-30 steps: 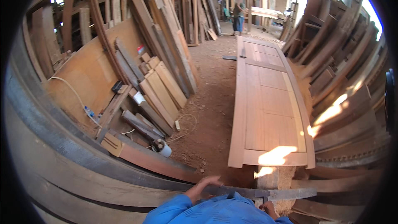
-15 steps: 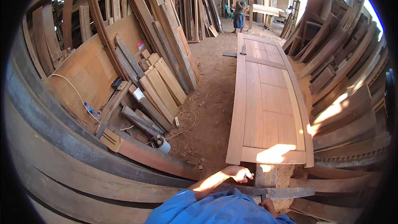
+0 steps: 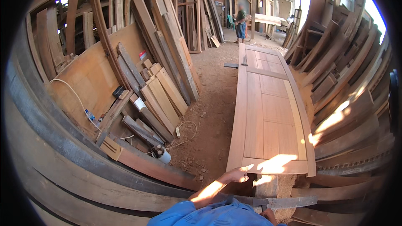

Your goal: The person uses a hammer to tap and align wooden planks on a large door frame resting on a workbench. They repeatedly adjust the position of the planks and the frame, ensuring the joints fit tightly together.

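A long reddish-brown wooden panelled door [image 3: 255, 117] lies flat in front of me, its near end catching a bright patch of sun. My left hand [image 3: 238, 174] is at the near left corner of the door. Its index finger stretches over the near rail while the other fingers bend; it appears to hold nothing, and I cannot tell whether the fingertip touches the wood. Low in the view, my right hand [image 3: 270, 215] is partly hidden by my blue shirt. Its fingers close round a dark hammer-like tool [image 3: 261, 202], beside a grey strip of wood [image 3: 293, 202].
A small dark tool [image 3: 245, 60] lies on the door's far left part. Offcuts [image 3: 161, 96], a white bucket [image 3: 164, 157] and a cord [image 3: 184, 142] are on the left. Stacked planks [image 3: 347, 117] flank the right side. A person [image 3: 240, 23] stands at the back.
My left hand has moved up to the door's near edge, and its index finger has straightened out. The view has tilted slightly. My right hand stays low with the dark tool.
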A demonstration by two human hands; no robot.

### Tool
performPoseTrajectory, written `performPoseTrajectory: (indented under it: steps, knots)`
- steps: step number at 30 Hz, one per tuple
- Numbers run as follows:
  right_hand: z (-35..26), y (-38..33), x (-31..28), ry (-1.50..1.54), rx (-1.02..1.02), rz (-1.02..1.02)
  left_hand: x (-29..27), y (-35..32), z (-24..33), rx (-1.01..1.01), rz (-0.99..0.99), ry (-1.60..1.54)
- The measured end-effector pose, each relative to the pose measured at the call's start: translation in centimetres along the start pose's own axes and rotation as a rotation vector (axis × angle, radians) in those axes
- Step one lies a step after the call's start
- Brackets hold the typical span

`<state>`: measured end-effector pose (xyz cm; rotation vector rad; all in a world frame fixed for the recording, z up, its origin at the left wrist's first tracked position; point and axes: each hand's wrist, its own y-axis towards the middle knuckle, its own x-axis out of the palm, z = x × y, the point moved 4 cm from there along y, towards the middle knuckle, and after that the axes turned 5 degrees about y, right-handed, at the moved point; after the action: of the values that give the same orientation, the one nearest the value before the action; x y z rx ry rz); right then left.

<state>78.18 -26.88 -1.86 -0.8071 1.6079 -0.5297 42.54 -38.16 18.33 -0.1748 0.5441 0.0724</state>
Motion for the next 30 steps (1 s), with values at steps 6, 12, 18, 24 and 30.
performPoseTrajectory:
  steps: [6,12,18,24,30]
  knots:
    - [2.0,1.1,0.2,0.006,0.024,0.051,-12.9,2.6,9.3,-0.091,0.301,-0.103]
    - [-0.7,0.7,-0.5,-0.015,-0.009,0.020,-24.6,2.3,14.7,-0.052,0.555,0.291]
    - [-1.2,1.3,0.6,-0.021,-0.099,-0.014,-13.3,-0.2,29.7,0.377,-0.217,0.490]
    - [-3.7,0.6,-0.1,-0.027,-0.049,-0.095,-13.9,-3.2,27.9,0.828,-0.569,0.198]
    - [-1.0,1.3,-0.9,0.010,0.007,0.025,-9.3,-2.2,3.9,0.524,-0.496,-0.099]
